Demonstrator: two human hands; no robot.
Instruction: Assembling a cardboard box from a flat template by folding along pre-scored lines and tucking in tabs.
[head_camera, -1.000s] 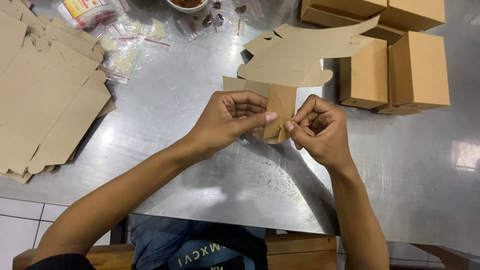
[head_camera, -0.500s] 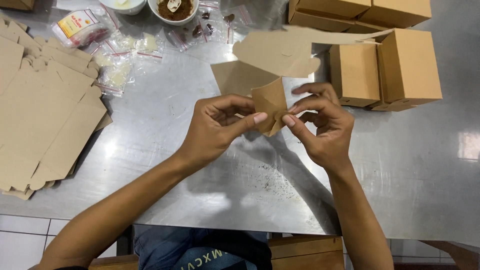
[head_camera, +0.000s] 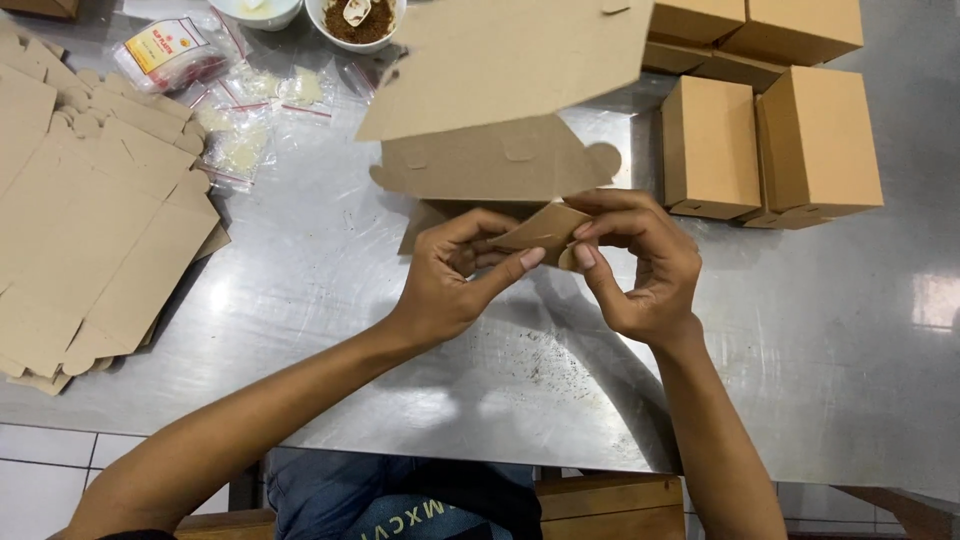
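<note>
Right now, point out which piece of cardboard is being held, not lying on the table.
The half-folded box blank, pinched at its lower flap by both hands. The flat stack at left and the finished boxes rest on the table.

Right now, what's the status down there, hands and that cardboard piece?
Left hand and right hand both pinching a flap of the unfolded cardboard box, held above the steel table. Finished boxes to the right, flat blanks left. Nothing blocking.
</note>
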